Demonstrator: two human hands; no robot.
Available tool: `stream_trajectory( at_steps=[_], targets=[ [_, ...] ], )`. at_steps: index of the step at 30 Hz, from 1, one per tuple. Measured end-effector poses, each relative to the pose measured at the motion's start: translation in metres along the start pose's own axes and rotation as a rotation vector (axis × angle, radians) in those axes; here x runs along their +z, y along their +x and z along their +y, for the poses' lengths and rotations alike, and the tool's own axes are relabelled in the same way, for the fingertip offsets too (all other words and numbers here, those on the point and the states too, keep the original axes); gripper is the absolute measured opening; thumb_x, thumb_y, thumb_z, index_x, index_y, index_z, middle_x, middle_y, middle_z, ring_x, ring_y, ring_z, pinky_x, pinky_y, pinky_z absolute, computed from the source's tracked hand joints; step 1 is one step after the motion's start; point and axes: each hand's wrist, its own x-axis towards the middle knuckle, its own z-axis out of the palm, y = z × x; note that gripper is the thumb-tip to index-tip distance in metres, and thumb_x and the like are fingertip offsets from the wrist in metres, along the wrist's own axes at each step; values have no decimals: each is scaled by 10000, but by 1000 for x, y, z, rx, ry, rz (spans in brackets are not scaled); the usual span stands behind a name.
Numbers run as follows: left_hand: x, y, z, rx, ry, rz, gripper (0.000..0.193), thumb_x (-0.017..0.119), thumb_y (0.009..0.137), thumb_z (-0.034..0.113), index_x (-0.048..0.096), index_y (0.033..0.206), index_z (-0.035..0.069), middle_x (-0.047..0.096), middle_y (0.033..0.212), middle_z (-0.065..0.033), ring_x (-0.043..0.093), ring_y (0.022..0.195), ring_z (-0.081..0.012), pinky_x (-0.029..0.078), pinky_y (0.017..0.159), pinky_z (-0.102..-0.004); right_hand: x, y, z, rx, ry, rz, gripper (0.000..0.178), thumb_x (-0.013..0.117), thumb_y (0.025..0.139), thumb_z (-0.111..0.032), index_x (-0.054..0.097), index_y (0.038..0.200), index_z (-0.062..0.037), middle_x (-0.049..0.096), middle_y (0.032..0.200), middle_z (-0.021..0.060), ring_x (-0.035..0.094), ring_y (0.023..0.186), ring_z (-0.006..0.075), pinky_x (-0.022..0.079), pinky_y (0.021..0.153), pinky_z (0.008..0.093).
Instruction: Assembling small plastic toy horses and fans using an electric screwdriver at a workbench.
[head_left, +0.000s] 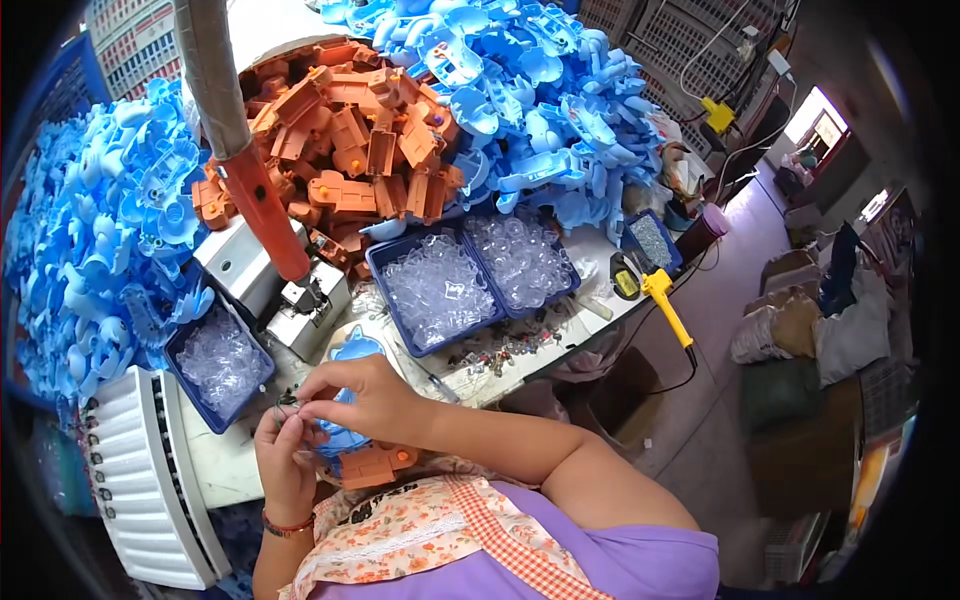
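Note:
My left hand (284,458) and my right hand (368,400) meet at the table's near edge, fingertips pinched together. Between them is a small dark piece with thin wire-like ends (288,400), too small to name. Right below my right hand lies a light blue plastic shell (343,438), partly covered by the hand. An orange plastic block part (372,465) rests against my apron, under the blue shell. Just beyond my hands another blue shell piece (358,345) lies on the table.
Blue bins of clear plastic parts (440,290) stand ahead, another bin (215,365) at left. An orange-handled tool (265,215) hangs over a white metal fixture (310,310). Piles of orange parts (350,130) and blue shells (540,100) rise behind. A yellow soldering iron (668,305) sits right.

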Motion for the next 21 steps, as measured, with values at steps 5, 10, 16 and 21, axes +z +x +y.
stream_trajectory(
  at_steps=[5,10,16,21],
  targets=[
    [14,-1,2,6,-91,60,90,560,943,135,541,925,49,601,839,-55,589,710,-141,499,670,-273,-8,-16,2,10,-104,8,92,694,807,-58,670,883,-13,685,818,84,660,753,144,527,695,267],
    [13,-3,0,11,-68,81,84,562,940,129,525,934,55,608,851,-60,591,715,-141,499,674,-272,-11,-23,12,-42,-132,-45,123,666,769,-14,654,892,-23,653,842,81,656,765,179,521,677,288],
    [-1,-4,0,41,26,24,112,601,905,73,532,986,37,631,876,-79,619,756,-147,520,704,-287,-27,-29,7,-188,-585,-176,147,662,750,-71,659,897,-65,573,806,70,611,748,236,480,639,357],
    [3,-7,7,-27,47,47,199,614,877,26,575,1071,-1,650,892,-93,648,826,-164,535,744,-301,-27,-27,3,-280,-667,-228,85,687,723,-124,661,792,-83,527,772,55,568,774,237,446,683,384]
  ],
)
